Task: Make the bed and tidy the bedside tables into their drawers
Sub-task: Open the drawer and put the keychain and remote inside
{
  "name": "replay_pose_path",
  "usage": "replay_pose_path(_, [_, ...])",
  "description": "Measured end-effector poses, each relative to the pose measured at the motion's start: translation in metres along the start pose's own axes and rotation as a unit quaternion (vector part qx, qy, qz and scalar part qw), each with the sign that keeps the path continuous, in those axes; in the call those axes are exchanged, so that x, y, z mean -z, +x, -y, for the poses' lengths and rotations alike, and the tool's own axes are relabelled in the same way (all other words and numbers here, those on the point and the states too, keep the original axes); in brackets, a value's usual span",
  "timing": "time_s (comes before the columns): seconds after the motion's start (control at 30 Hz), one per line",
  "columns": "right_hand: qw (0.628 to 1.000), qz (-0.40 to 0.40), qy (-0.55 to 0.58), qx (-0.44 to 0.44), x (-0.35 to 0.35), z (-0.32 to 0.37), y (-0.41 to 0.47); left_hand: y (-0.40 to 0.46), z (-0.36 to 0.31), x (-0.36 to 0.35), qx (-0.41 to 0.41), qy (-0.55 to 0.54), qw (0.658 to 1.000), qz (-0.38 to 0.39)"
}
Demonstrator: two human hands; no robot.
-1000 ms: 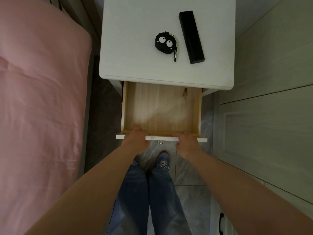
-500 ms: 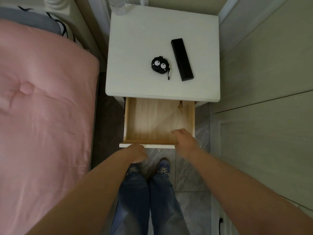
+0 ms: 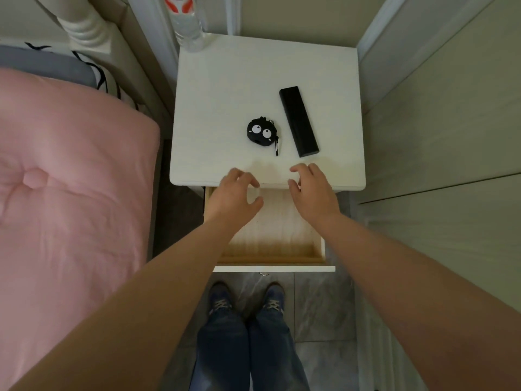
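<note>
Drawer (image 3: 270, 235) of the white desk (image 3: 225, 88) stands pulled out, its wooden floor bare. Left hand (image 3: 235, 193) and right hand (image 3: 311, 191) hover over the desk's front edge, above the drawer's back part; each grip is loosely spread, fingers slightly bent, holding nothing. On the desk lie a round black case (image 3: 260, 132) with cartoon eyes and, just to its right, a long black box (image 3: 298, 121); neither is touched. A clear bottle (image 3: 187, 26) stands at the far left corner. The bed (image 3: 64, 207), under a pink cover, lies left of the desk.
</note>
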State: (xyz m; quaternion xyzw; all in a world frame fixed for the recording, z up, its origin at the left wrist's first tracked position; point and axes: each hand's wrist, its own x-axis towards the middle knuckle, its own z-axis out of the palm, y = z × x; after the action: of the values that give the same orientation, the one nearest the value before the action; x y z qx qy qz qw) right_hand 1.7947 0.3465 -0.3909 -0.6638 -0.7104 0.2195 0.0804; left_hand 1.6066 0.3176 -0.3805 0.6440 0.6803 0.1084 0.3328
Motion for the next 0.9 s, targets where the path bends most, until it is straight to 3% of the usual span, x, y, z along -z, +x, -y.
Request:
replay_pose_path(0.13, [0.993,-0.072,0.068,-0.071,0.001,-0.001,0.025,0.019,-0.002,0.006,0.006,-0.018,0.997,-0.077])
replay_pose_path(0.23, [0.983,-0.110,0.098,-0.114,-0.001,-0.003,0.041,0.027,0.000,0.005,-0.006,-0.009,0.997,-0.082])
replay_pose_path(0.4, [0.987,-0.087,0.071,-0.117,-0.006,-0.003,0.073,0.055,0.003,0.005,-0.009,-0.024,0.993,-0.116])
replay_pose_path(0.53, [0.989,-0.040,0.047,-0.133,-0.011,-0.004,0.100,0.090,-0.005,0.011,-0.035,0.013,0.997,-0.072])
replay_pose_path(0.9, [0.989,-0.038,0.029,-0.141,-0.006,-0.009,0.123,0.138,-0.002,0.010,-0.081,0.106,0.991,-0.006])
